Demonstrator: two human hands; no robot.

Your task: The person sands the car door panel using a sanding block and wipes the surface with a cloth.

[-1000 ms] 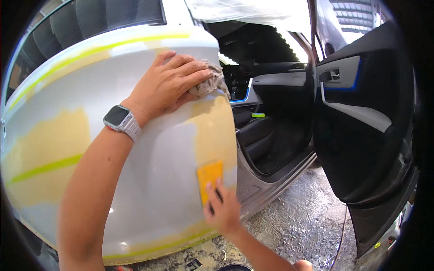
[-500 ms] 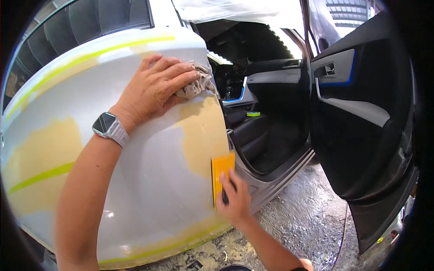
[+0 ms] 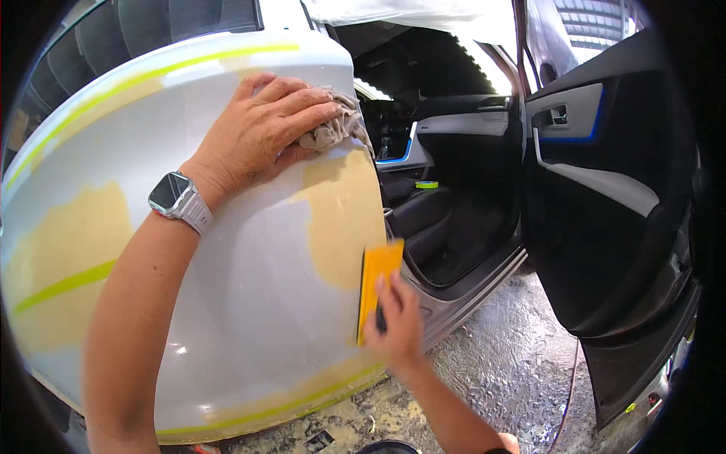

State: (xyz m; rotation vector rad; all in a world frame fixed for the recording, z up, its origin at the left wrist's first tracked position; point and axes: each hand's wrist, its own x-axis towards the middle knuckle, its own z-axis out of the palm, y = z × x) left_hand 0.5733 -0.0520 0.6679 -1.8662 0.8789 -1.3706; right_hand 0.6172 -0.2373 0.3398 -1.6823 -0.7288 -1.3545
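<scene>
Right hand (image 3: 398, 321), yellow block (image 3: 376, 276) seemingly against door (image 3: 249, 280)

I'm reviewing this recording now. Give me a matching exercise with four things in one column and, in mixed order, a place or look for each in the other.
Things
1. Crumpled cloth
2. Yellow block
3. Watch
4. Open car door

Places and looks
A. Worn on the left wrist
B. Black, with a pale grey armrest
C. Under the fingers of the left hand
D. Held in the right hand

Right pairs: 1-C, 2-D, 3-A, 4-B
</scene>
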